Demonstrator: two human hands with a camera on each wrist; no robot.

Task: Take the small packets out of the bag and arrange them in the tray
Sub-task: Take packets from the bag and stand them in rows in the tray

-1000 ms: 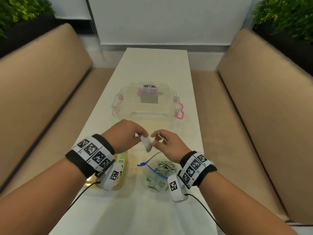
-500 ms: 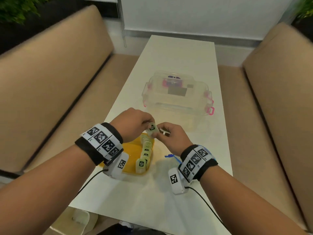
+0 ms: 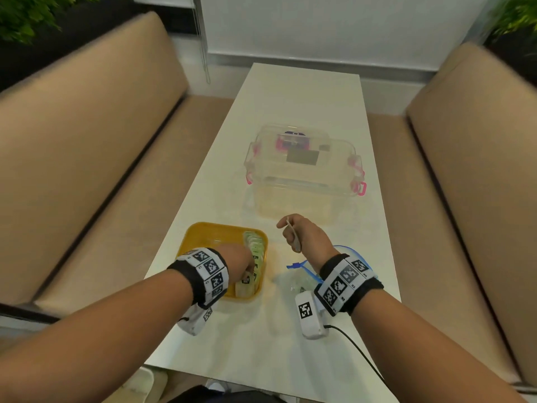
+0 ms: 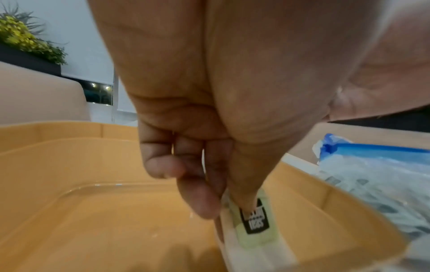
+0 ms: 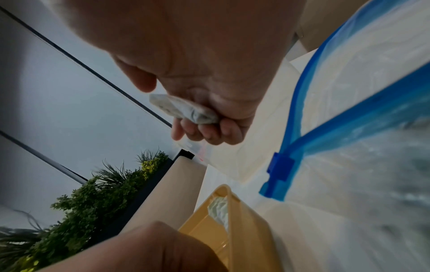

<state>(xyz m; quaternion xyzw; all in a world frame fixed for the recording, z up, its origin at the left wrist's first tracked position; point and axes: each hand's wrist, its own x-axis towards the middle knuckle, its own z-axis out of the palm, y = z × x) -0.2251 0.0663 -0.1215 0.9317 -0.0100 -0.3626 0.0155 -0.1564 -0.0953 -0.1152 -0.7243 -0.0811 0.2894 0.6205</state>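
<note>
Surface (image 3: 290, 141): the long white top runs away from you between two tan benches (image 3: 72, 141).
Clear box (image 3: 303, 162): a lidded transparent box with pink clasps sits mid-surface, well beyond both your hands.
Tray (image 3: 209, 237): the yellow tray lies near your left, a row of packets (image 3: 257, 248) standing on edge along its right wall.
Bag (image 3: 299, 279): the clear zip bag with the blue seal lies just right of the tray, under your right wrist, with packets showing through it.
Left hand (image 3: 239, 263): your fingertips pinch a pale green packet (image 4: 254, 220) with a black label, at the near end of the row inside the tray.
Right hand (image 3: 305, 235): raised above the surface between bag and box, your fingers curl round a small whitish packet (image 5: 184, 109).
</note>
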